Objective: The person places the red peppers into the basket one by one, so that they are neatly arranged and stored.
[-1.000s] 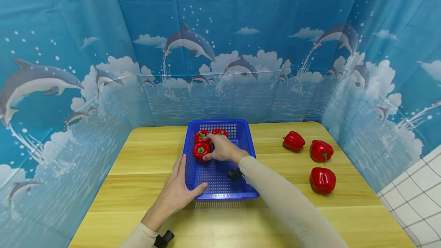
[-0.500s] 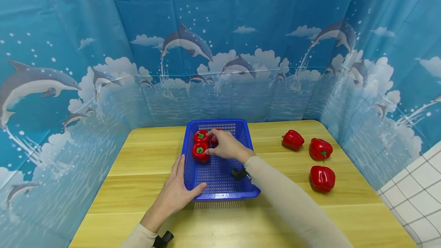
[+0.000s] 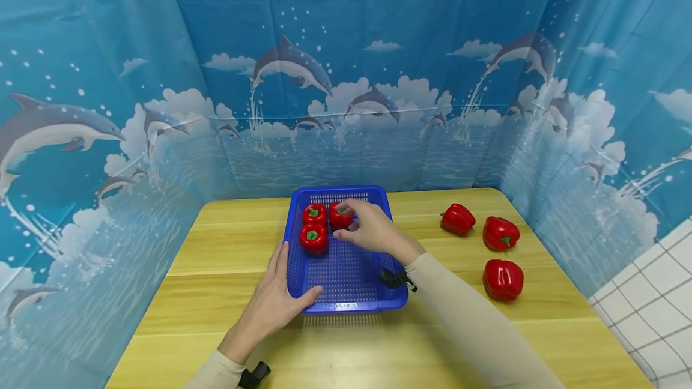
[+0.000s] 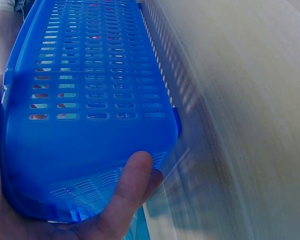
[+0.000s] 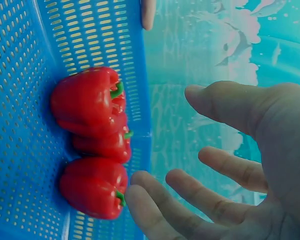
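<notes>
The blue perforated basket (image 3: pixel 346 275) stands on the wooden table with three red bell peppers inside: a near-left pepper (image 3: pixel 313 238), a far-left pepper (image 3: pixel 315 214) and a third pepper (image 3: pixel 340 216) at the back. My left hand (image 3: pixel 273 299) rests against the basket's near-left corner, fingers fairly straight along the side and thumb at the front rim; in the left wrist view its fingers (image 4: pixel 132 182) touch the outer wall. Above the third pepper my right hand (image 3: pixel 373 230) hovers with parted fingers. The right wrist view shows a gap between that hand and the peppers (image 5: pixel 92 185).
To the right, three more red bell peppers lie on the table (image 3: pixel 227 257): a back pepper (image 3: pixel 458 219), a far-right pepper (image 3: pixel 501 233) and a nearer pepper (image 3: pixel 504 280). A dolphin-print curtain (image 3: pixel 324 155) surrounds the table's back and sides.
My right hand has let go of the third pepper and drawn away to the right, so that pepper shows more. The left hand stays at the basket corner.
</notes>
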Available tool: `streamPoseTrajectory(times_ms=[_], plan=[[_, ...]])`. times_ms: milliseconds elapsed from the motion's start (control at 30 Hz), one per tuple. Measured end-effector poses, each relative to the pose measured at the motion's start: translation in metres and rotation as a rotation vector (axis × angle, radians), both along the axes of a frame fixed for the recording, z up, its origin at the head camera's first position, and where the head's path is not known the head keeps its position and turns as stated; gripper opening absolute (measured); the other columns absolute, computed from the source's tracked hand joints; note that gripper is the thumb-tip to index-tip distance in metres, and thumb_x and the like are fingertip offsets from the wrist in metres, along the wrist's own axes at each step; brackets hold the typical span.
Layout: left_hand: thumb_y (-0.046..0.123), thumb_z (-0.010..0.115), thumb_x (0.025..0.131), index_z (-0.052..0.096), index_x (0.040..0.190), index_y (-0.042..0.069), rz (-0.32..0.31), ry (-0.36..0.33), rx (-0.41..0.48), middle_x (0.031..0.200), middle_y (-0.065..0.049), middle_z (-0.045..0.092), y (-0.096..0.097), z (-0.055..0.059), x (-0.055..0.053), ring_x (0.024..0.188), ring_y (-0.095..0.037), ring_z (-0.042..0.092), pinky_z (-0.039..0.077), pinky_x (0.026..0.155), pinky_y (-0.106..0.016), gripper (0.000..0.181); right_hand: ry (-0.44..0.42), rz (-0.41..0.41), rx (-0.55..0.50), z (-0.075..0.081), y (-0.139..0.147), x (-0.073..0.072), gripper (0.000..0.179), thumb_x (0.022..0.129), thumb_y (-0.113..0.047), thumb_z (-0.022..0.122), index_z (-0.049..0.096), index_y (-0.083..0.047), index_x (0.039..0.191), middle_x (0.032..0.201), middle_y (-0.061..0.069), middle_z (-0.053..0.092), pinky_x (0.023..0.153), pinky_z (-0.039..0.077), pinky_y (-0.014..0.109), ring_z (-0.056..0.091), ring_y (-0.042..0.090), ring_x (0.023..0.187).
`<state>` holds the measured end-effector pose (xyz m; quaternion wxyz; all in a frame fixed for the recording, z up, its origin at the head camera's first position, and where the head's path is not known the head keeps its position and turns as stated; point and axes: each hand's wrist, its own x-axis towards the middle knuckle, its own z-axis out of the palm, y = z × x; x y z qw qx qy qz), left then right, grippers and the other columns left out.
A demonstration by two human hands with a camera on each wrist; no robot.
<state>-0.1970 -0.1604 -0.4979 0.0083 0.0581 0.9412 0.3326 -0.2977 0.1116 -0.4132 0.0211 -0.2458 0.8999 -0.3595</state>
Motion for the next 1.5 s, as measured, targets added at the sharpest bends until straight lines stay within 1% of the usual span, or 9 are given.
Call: streamPoseTrajectory(times_ms=[200, 400, 733, 833, 933, 1067, 1167, 1300, 1500], plan=[[0.072, 0.081, 0.1, 0.003, 0.189, 0.011, 0.002, -0.002, 0.005, 0.199, -0.018, 0.003, 0.0, 0.0, 0.001, 0.169, -0.061, 0.043, 0.047, 0.128, -0.079, 0.133, 0.039, -0.01, -0.003, 0.003, 0.019, 0.014, 0.058, 0.108, -0.029, 0.087, 0.066, -0.01, 0.159, 0.156, 0.019, 0.073, 0.108, 0.07, 0.057, 0.08, 0.046, 0.131], [0.071, 0.081, 0.1, 0.003, 0.189, 0.011, 0.003, 0.002, 0.007, 0.199, -0.017, 0.003, 0.0, 0.0, 0.001, 0.171, -0.06, 0.041, 0.046, 0.131, -0.078, 0.133, 0.019, -0.043, -0.023, 0.005, 0.041, 0.026, 0.059, 0.11, -0.03, 0.086, 0.065, -0.009, 0.161, 0.158, 0.02, 0.071, 0.107, 0.07, 0.058, 0.078, 0.045, 0.134], [0.069, 0.082, 0.1, 0.005, 0.189, 0.011, 0.012, 0.002, 0.006, 0.199, -0.017, 0.005, 0.001, 0.0, 0.001, 0.171, -0.059, 0.042, 0.045, 0.132, -0.077, 0.132, 0.026, -0.126, -0.05, -0.003, 0.08, 0.05, 0.055, 0.111, -0.028, 0.083, 0.066, -0.009, 0.159, 0.16, 0.022, 0.069, 0.108, 0.069, 0.063, 0.075, 0.047, 0.136], [0.072, 0.081, 0.1, 0.004, 0.189, 0.011, 0.01, 0.0, 0.003, 0.199, -0.018, 0.005, 0.001, 0.0, 0.001, 0.171, -0.059, 0.041, 0.045, 0.132, -0.077, 0.133, 0.066, -0.157, -0.052, -0.006, 0.092, 0.056, 0.054, 0.111, -0.028, 0.084, 0.067, -0.007, 0.158, 0.157, 0.023, 0.071, 0.109, 0.068, 0.065, 0.077, 0.047, 0.133], [0.073, 0.08, 0.1, 0.004, 0.189, 0.011, 0.007, 0.002, 0.0, 0.199, -0.018, 0.005, 0.001, 0.0, 0.001, 0.171, -0.059, 0.04, 0.044, 0.132, -0.077, 0.133, 0.113, -0.195, -0.044, -0.008, 0.105, 0.063, 0.054, 0.109, -0.028, 0.086, 0.069, -0.008, 0.157, 0.154, 0.021, 0.073, 0.105, 0.07, 0.063, 0.079, 0.045, 0.131], [0.071, 0.081, 0.1, 0.005, 0.189, 0.01, 0.01, 0.007, -0.005, 0.198, -0.018, 0.006, 0.0, 0.0, 0.002, 0.172, -0.058, 0.04, 0.044, 0.133, -0.076, 0.132, 0.171, -0.243, -0.027, -0.012, 0.123, 0.072, 0.054, 0.106, -0.025, 0.088, 0.071, -0.01, 0.155, 0.15, 0.017, 0.076, 0.102, 0.071, 0.062, 0.079, 0.044, 0.129], [0.069, 0.082, 0.1, 0.006, 0.189, 0.009, 0.008, 0.008, -0.006, 0.198, -0.019, 0.007, 0.001, -0.001, 0.002, 0.171, -0.058, 0.041, 0.045, 0.133, -0.076, 0.131, 0.203, -0.272, -0.021, -0.016, 0.138, 0.078, 0.054, 0.105, -0.023, 0.089, 0.071, -0.009, 0.154, 0.15, 0.018, 0.076, 0.102, 0.071, 0.065, 0.078, 0.045, 0.129], [0.07, 0.082, 0.1, 0.005, 0.189, 0.01, 0.008, 0.007, -0.005, 0.198, -0.019, 0.006, 0.001, 0.0, 0.001, 0.171, -0.059, 0.041, 0.044, 0.133, -0.076, 0.132, 0.221, -0.304, -0.008, -0.022, 0.154, 0.086, 0.056, 0.104, -0.024, 0.091, 0.071, -0.007, 0.153, 0.152, 0.021, 0.075, 0.102, 0.069, 0.068, 0.076, 0.045, 0.129], [0.08, 0.077, 0.098, 0.004, 0.189, 0.012, 0.007, 0.013, -0.018, 0.198, -0.018, 0.007, -0.001, -0.001, 0.0, 0.172, -0.058, 0.04, 0.044, 0.133, -0.076, 0.135, 0.233, -0.363, 0.015, -0.031, 0.173, 0.092, 0.056, 0.103, -0.027, 0.092, 0.072, -0.008, 0.152, 0.15, 0.019, 0.075, 0.104, 0.068, 0.069, 0.074, 0.044, 0.128]])
